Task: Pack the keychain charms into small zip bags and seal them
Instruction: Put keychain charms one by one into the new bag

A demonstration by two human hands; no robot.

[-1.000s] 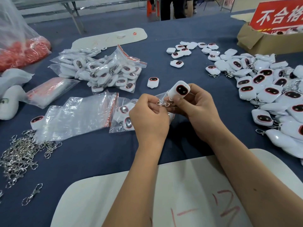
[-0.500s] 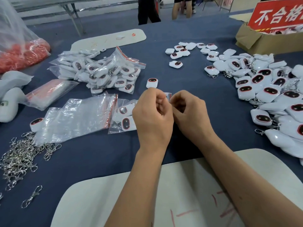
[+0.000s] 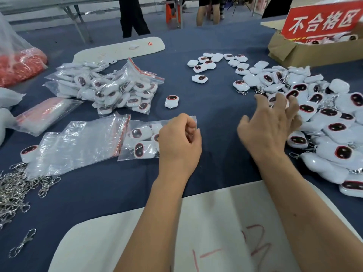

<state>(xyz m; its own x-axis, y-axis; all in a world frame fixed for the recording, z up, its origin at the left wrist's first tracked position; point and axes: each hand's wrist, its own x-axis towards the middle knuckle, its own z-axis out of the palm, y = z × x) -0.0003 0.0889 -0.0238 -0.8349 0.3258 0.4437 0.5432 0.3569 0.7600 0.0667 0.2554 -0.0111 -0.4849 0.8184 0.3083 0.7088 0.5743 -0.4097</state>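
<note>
A small zip bag (image 3: 141,141) with a few white charms inside lies on the blue cloth at centre. My left hand (image 3: 179,141) pinches its open right edge with curled fingers. My right hand (image 3: 270,124) is spread open, fingers straight, hovering at the near edge of the big pile of white charms with dark red-rimmed faces (image 3: 322,118) on the right; it holds nothing. A single loose charm (image 3: 171,101) lies just beyond the bag.
Empty zip bags (image 3: 78,144) lie left of the filled one. A heap of packed bags (image 3: 110,87) sits behind. Metal clasps (image 3: 17,191) pile at left. A cardboard box with a red sign (image 3: 314,48) stands back right. A white board (image 3: 216,232) lies near me.
The charm my hands held has gone into the bag. My right hand has left the bag and swung right to the charm pile; my left hand stays on the bag's edge.
</note>
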